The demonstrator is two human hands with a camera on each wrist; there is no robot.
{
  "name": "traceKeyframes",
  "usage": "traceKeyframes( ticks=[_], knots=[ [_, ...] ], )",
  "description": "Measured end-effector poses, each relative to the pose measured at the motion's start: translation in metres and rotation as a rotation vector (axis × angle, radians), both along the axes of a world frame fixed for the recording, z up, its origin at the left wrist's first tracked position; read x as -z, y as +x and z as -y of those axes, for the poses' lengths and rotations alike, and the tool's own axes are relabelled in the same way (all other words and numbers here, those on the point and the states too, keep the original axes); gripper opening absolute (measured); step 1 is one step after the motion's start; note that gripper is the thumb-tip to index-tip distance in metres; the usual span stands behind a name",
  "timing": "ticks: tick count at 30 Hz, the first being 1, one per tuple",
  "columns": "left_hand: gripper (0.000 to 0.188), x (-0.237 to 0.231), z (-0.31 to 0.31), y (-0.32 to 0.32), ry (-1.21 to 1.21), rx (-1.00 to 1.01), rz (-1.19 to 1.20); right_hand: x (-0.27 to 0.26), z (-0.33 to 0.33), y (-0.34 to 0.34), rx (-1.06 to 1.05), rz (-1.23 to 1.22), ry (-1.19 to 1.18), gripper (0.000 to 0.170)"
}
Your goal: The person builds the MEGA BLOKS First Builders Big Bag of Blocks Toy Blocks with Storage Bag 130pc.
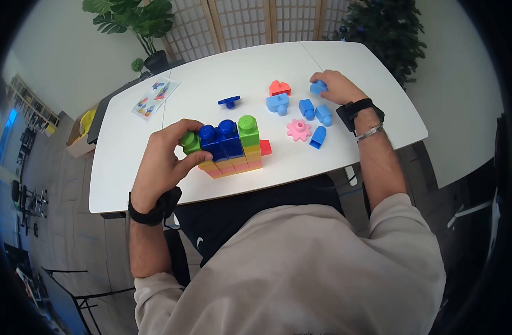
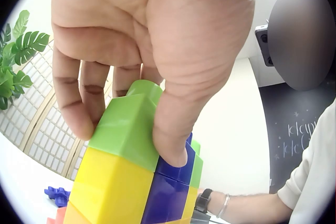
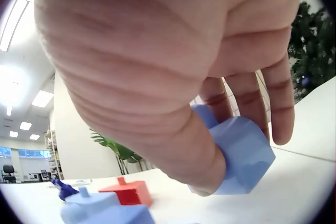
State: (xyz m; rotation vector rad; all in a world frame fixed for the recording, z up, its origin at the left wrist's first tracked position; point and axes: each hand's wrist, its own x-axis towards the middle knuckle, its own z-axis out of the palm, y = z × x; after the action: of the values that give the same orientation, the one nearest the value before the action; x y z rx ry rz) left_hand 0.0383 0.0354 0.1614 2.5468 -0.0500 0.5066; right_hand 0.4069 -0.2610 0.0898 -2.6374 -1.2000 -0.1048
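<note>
5 light-blue blocks [image 1: 318,87], 1 pink gear [image 1: 299,130]

Office-type rm: swivel chair [image 3: 8,170] & bookshelf [image 1: 32,103] L of wht surface [image 1: 205,84]; potted plant [image 1: 150,28] + lattice screen [image 1: 256,22] behind it.

Past the white tabletop [image 1: 125,167] I see a wood-framed lattice screen [image 1: 233,25], a broad-leaved plant [image 1: 141,25] near its left end and a dark evergreen [image 1: 388,39] near its right. Shelves [image 1: 31,105] stand by the pale wall [image 1: 52,44]; bright ceiling panels [image 3: 43,98] glow, and grey flooring [image 1: 60,178] runs below.
</note>
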Motion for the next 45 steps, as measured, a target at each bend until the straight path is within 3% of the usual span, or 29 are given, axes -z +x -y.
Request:
traceKeyframes(
  ticks=[5,10,14,20,24,30,35,39,42,44,45],
  knots=[
    [0.047,-0.001,0.000,0.002,-0.027,0.000,-0.003,0.005,0.006,-0.002,0.074,-0.069,-0.114,0.049],
    [0.047,0.002,-0.001,0.002,-0.037,0.006,-0.001,-0.018,-0.001,-0.019,0.047,0.114,0.016,0.041],
    [0.049,-0.001,0.000,0.000,-0.035,0.004,-0.017,-0.029,-0.009,-0.036,0.068,-0.031,-0.119,0.051],
    [0.060,-0.005,-0.002,-0.002,-0.029,0.001,-0.016,-0.002,-0.014,-0.029,0.092,-0.166,-0.300,0.064],
    [0.063,0.000,-0.006,-0.003,-0.054,-0.003,0.041,-0.012,-0.015,-0.033,0.073,-0.109,-0.261,0.066],
    [0.067,-0.009,-0.003,-0.004,-0.054,-0.019,-0.055,-0.008,-0.023,-0.036,-0.004,-0.213,-0.281,0.067],
    [0.070,-0.007,-0.006,-0.004,-0.065,0.016,0.023,0.017,-0.027,-0.030,-0.331,-0.062,-0.070,0.066],
    [0.069,-0.006,-0.006,-0.003,-0.080,0.019,0.093,0.018,-0.034,-0.029,-0.276,-0.111,-0.076,0.058],
    [0.066,-0.007,-0.005,-0.003,-0.130,0.028,0.161,-0.012,-0.030,-0.043,-0.249,-0.026,-0.030,0.048],
    [0.065,-0.007,-0.004,-0.002,-0.080,0.053,0.300,-0.041,-0.028,-0.063,-0.285,0.075,0.232,0.043],
    [0.065,-0.007,-0.001,-0.002,-0.062,0.064,0.344,-0.053,-0.030,-0.076,-0.295,0.071,0.225,0.043]
  ],
)
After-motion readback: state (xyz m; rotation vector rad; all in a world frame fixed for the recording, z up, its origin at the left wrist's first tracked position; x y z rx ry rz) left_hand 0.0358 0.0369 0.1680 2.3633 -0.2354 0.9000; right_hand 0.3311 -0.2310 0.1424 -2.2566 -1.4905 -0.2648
